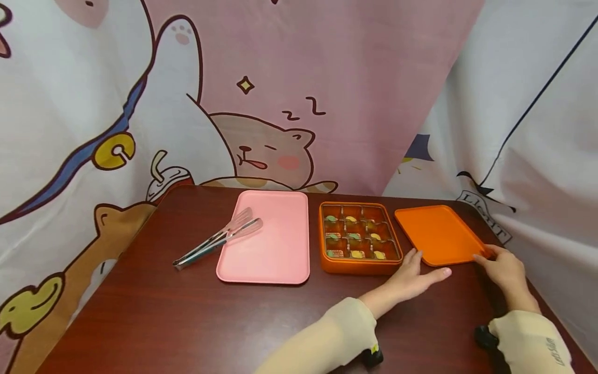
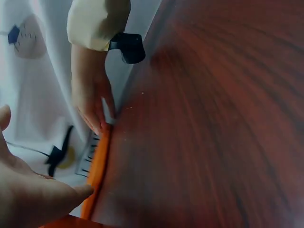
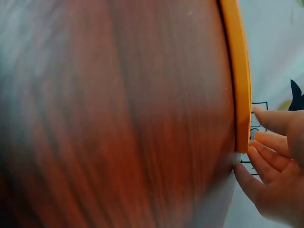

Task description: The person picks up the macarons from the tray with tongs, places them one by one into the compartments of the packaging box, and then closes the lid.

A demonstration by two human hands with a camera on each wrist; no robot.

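Orange lid (image 1: pixel 439 234) flat on the worktop (image 1: pixel 187 322), just right of the orange compartment box (image 1: pixel 359 239). Right hand (image 1: pixel 502 267) at the lid's near right corner, fingertips touching its edge. Left hand (image 1: pixel 413 275) open, flat beside the lid's near left edge.

Glossy dark wood table (image 1: pixel 187 322); matt plastic orange lid (image 1: pixel 436 234); shiny metal tongs (image 1: pixel 217 238); printed cloth backdrop (image 1: pixel 355 78).
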